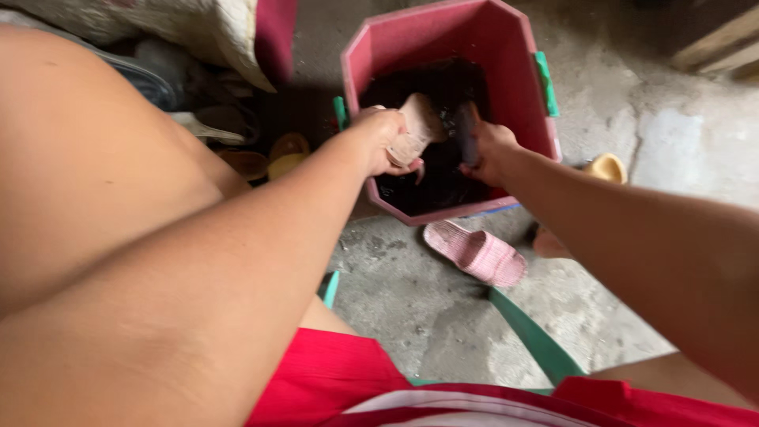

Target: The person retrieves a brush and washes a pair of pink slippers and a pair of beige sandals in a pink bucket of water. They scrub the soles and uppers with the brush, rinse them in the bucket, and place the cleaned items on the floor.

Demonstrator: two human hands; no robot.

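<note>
Two hands over our pink bucket (443, 39): left hand (379, 142) grips the pale brush (417, 126), right hand (490, 150) clamps the dark item (466, 130) upright, just right of it.

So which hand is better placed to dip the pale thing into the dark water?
Probably the left hand: it already grips the pale thing over the pink bucket. The right hand holds a dark item.

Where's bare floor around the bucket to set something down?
Bare concrete lies right of the pink bucket, up to the wooden planks, and in front of the pink slipper toward the green chair edge. Left of the bucket is crowded with sandals and bags. Inside, the left hand and right hand fill the opening.
</note>
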